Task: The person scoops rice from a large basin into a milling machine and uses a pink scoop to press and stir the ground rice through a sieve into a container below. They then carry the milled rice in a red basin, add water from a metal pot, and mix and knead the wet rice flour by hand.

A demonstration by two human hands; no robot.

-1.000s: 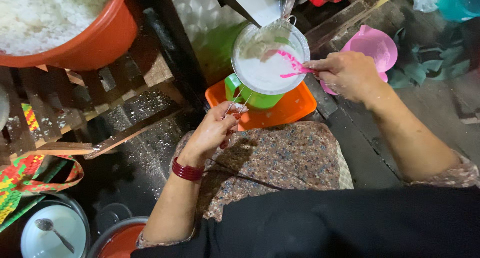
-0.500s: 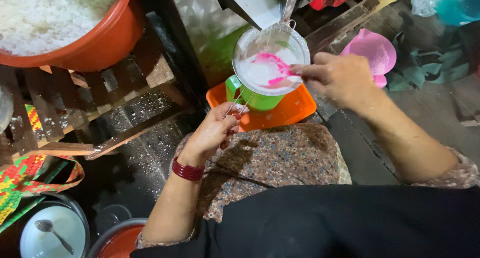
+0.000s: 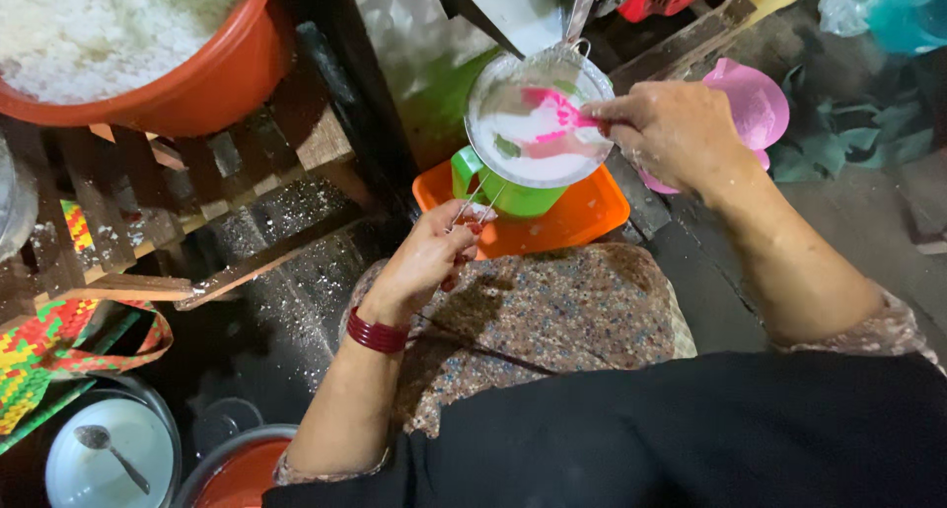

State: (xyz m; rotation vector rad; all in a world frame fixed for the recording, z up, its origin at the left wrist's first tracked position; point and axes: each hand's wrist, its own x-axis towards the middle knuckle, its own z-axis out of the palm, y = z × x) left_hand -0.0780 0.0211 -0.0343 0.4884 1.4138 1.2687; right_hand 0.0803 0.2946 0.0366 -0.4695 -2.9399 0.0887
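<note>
My left hand grips the wire handle of a round metal sieve that rests over a green jug. White liquid or pulp lies in the sieve. My right hand holds a pink utensil and presses it into the white mass. The jug stands in an orange tray just beyond my knees. A red bangle circles my left wrist.
A large orange basin of white grated stuff sits on a wooden slatted rack at the left. A pink plastic bowl lies at the right. A lidded pot with a spoon and a woven bag are at the lower left.
My right hand has swept the pink utensil across the sieve, from the right edge toward the middle. The left hand keeps hold of the handle.
</note>
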